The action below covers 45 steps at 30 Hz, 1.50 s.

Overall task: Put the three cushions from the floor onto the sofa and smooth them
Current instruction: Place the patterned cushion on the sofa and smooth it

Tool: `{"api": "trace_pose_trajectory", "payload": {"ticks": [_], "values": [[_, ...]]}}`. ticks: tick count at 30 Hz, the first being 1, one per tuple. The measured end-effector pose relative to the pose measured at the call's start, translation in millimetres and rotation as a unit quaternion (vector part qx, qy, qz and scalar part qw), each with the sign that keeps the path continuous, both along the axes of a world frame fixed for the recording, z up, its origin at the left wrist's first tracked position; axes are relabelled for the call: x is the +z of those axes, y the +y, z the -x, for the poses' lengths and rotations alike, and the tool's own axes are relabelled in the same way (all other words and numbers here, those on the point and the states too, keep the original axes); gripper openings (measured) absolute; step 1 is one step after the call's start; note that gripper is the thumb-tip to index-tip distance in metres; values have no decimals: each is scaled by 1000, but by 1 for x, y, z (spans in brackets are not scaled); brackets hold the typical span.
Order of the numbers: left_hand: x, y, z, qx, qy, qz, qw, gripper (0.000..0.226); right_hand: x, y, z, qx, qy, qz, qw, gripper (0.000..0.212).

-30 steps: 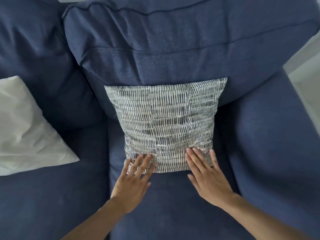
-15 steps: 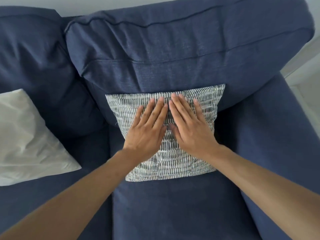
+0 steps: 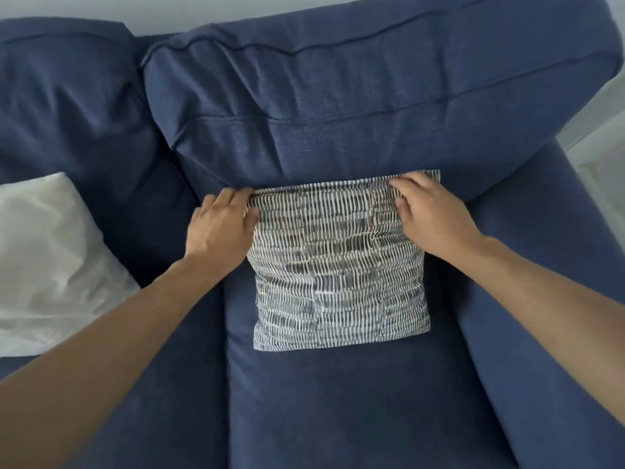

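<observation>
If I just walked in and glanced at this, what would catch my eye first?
Probably the patterned cushion, black and white, propped against the back of the dark blue sofa. The left hand and right hand pinch its top corners. A plain white cushion lies on the seat to the left.

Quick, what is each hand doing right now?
Left hand: grips the top left corner of the patterned cushion.
Right hand: grips its top right corner.
</observation>
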State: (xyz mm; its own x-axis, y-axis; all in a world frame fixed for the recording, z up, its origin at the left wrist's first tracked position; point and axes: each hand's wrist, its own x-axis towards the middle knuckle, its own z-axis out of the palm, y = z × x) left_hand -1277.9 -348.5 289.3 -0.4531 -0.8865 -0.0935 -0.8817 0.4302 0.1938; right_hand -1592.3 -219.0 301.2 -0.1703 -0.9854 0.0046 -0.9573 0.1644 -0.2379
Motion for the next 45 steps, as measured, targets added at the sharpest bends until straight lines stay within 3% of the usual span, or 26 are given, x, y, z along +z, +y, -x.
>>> {"api": "trace_pose_trajectory", "payload": {"ticks": [3, 8, 19, 22, 25, 27, 29, 31, 35, 41, 45], "values": [[2, 6, 5, -13, 4, -26, 1000, 35, 1, -1, -3, -2, -25, -37, 999, 32], [20, 4, 3, 20, 119, 59, 991, 28, 24, 0, 4, -70, -76, 83, 991, 23], [22, -14, 17, 38, 179, 70, 981, 28, 24, -9, 8, -103, -115, 118, 981, 23], [19, -10, 19, 45, 177, 70, 981, 29, 21, -5, 0, -116, -105, 114, 981, 32], [20, 14, 21, 14, 189, 162, 968, 36, 16, 9, -27, -62, 1, 161, 985, 43], [15, 38, 35, -92, 199, 155, 963, 43, 5, 17, -46, 40, 26, 160, 986, 48], [4, 57, 55, -189, 154, 90, 966, 53, -10, 17, -58, 120, 37, 96, 987, 58], [-10, 62, 71, -213, 79, 51, 973, 61, -23, 14, -58, 139, 48, 33, 989, 69], [-21, 40, 70, -169, -40, 25, 985, 72, -28, 7, -31, 93, 71, -32, 993, 79], [-8, 24, 32, -87, -114, -20, 990, 80, -8, 13, 9, -5, 63, -96, 993, 90], [17, 28, 11, -9, -108, -48, 993, 82, 15, 20, -6, -34, 42, -107, 993, 98]]}}
